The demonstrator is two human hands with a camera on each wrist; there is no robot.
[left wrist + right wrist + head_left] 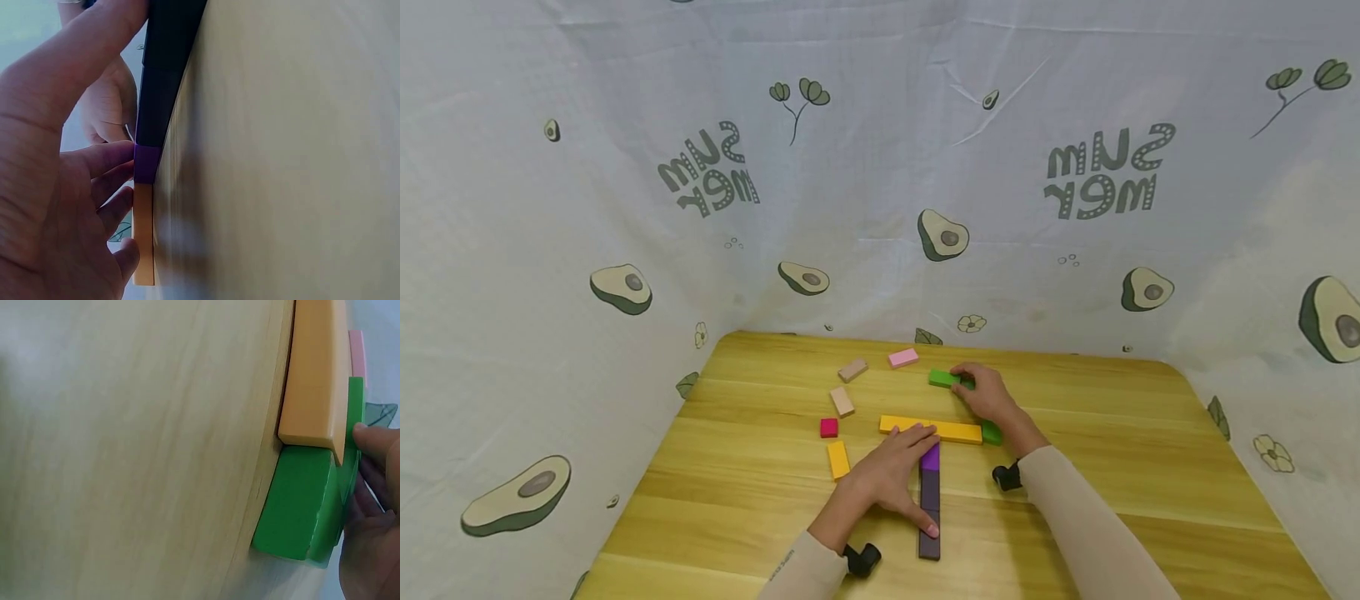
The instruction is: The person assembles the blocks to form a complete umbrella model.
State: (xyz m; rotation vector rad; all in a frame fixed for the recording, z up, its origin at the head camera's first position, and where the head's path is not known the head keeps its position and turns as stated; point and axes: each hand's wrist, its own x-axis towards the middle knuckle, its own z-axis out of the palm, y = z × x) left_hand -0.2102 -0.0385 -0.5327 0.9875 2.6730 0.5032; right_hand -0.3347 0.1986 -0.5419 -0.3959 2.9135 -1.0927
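My left hand (887, 475) is spread over a row of small wooden blocks, its fingertips on the yellow blocks (958, 432) and its thumb on a dark block (929, 546). A purple block (931, 457) lies between the dark ones and the yellow row. At the back, my right hand (988, 393) pinches a green block (943, 378) between thumb and fingers; part of that block is hidden by the hand. Against the right end of the yellow row sits another green block (294, 500).
Left of the rows lie a pink block (903, 358), tan blocks (853, 371), a red block (828, 428) and a loose yellow block (838, 460). A printed cloth (865, 167) hangs behind the wooden table (760, 492).
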